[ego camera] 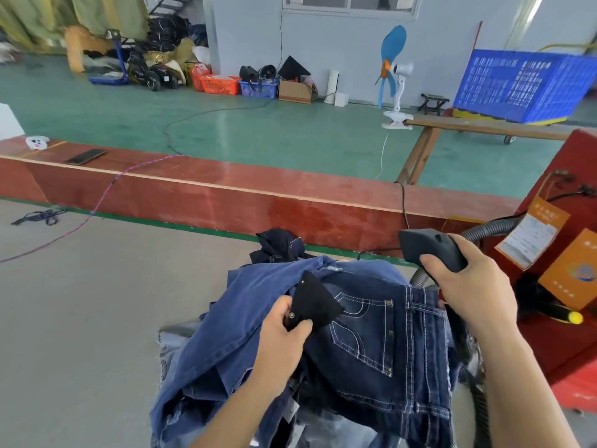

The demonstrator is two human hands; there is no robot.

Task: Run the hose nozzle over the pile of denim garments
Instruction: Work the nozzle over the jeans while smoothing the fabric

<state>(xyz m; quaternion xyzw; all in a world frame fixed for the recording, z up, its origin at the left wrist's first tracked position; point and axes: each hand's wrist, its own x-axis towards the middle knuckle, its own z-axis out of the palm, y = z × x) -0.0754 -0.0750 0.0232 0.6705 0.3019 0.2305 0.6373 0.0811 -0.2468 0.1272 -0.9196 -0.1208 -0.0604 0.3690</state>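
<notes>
A pile of denim garments (371, 337) lies on the grey table in front of me, dark jeans with white stitching on top and lighter blue denim to the left. My left hand (284, 334) pinches a dark folded corner of a garment (315, 302) with a metal rivet and lifts it off the pile. My right hand (471, 282) grips the black hose nozzle (429, 248), held above the pile's far right edge with its tip pointing left. A grey ribbed hose (494, 226) runs from the nozzle to the right.
A red machine (565, 334) with orange tags stands close at the right. A long red wooden ledge (226, 198) bounds the grey table (80, 318) at the back. A purple cord (97, 208) crosses the table's left. Beyond are a green floor, a fan and a blue crate.
</notes>
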